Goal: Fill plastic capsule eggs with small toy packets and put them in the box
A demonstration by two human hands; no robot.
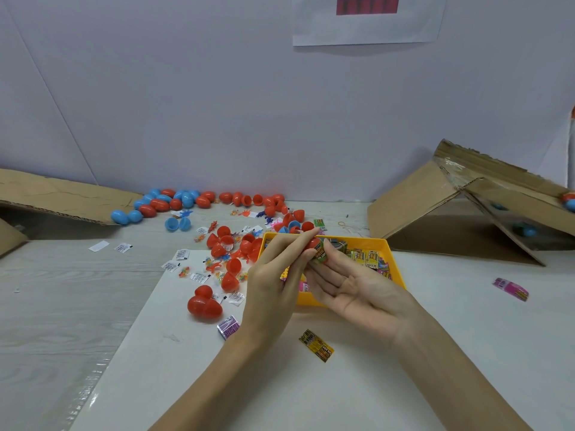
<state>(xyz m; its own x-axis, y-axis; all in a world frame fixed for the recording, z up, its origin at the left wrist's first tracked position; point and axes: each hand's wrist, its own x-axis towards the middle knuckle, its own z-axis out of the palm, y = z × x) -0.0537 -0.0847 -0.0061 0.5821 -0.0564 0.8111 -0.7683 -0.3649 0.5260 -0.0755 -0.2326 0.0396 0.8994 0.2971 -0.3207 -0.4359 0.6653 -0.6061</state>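
Nearest the lens: two bare forearms reaching over a white glossy sheet [217, 384] laid on the pale wood-grain desk [56, 306], with a small yellow printed foil packet [316, 345] lying flat between them. Left hand [273, 284] raised above the yellow plastic tray [392, 253], fingers curled, pinching a red plastic capsule egg half [312, 244] at its rim. Right hand [348, 284] palm-up, fingers mostly straight, fingertips pressing a green printed toy packet [320, 255] into that half; not clamped round it. Judged: shell light, thin, stiff and smooth, likely to slip or spring out if squeezed at the dome; best held across the rim edge. Packet soft, crinkly, easily folded; best pushed by its end. More printed packets heaped in the tray. Loose red open egg shells [230, 269] and small white paper slips [199, 277] scattered left of the tray; one closed-looking red pair [203, 304] nearer. Row of red and blue plastic eggs [174, 202] against the far wall. Purple packet [228, 327] beside left wrist, pink packet [510, 289] well apart at right. Brown corrugated cardboard box [451, 206] tipped at far right, a few eggs visible inside. Flattened cardboard [62, 194] at far left.
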